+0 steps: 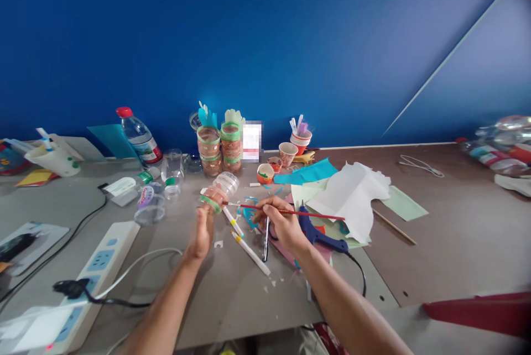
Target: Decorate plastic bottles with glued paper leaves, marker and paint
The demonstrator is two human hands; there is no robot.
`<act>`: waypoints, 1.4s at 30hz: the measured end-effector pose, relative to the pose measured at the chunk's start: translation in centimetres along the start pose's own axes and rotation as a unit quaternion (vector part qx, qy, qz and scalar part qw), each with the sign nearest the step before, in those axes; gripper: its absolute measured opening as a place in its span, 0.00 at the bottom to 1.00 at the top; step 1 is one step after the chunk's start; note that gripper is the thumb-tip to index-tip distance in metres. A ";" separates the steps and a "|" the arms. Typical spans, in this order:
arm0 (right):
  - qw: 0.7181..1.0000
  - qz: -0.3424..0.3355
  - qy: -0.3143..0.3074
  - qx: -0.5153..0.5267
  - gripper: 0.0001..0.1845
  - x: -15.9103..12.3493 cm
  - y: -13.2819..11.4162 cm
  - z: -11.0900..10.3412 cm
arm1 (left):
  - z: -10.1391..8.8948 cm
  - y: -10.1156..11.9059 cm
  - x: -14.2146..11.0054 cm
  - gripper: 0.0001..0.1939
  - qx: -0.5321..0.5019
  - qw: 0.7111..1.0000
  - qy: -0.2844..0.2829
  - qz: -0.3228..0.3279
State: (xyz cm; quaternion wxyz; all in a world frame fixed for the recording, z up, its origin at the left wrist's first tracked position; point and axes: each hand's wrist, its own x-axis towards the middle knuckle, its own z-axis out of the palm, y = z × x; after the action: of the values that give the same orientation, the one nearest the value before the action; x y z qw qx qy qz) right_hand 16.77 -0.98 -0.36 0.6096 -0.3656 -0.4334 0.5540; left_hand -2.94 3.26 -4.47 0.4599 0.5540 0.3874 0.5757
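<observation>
My left hand (201,234) is closed round the green-rimmed end of a clear plastic bottle piece (227,183), which is tilted and partly coated in brownish-pink paint. My right hand (281,226) pinches a paintbrush (317,215) with a long red handle. The brush's tip touches or nearly touches the painted part of the bottle piece. Under the hands lie white-and-yellow marker pens (252,254), a silver pen (266,241) and blue paper scraps. Beyond stand two painted bottle holders with green rims (209,147) (231,147), topped with cut paper.
A blue glue gun (326,238) lies on coloured paper at right, near a crumpled white sheet (352,194) and a wooden stick (394,226). Paper cups (287,155) stand behind. At left are a power strip (99,266) with cables, cut bottles (149,205) and a red-capped bottle (139,136).
</observation>
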 end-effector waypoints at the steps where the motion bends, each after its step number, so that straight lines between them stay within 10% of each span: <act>1: 1.000 0.004 0.002 -0.007 0.08 0.0 -0.1 0.1 | 0.3 0.4 0.1 0.45 -0.028 1.000 0.009 -0.007; 31: 0.999 -0.014 -0.026 -0.021 0.06 -0.4 1.1 0.3 | 1.1 2.7 0.3 0.39 -0.187 0.979 0.048 -0.060; 42: 0.998 -0.024 -0.031 -0.044 0.06 -0.5 1.6 0.3 | 0.9 5.0 0.3 0.37 -0.423 0.867 0.140 -0.224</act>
State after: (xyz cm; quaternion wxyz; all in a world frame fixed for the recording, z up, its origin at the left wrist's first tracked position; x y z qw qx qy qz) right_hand 15.88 -1.30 -1.74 0.5926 -0.3642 -0.4847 0.5303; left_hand -2.48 2.14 0.53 0.7078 0.1179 0.2805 0.6376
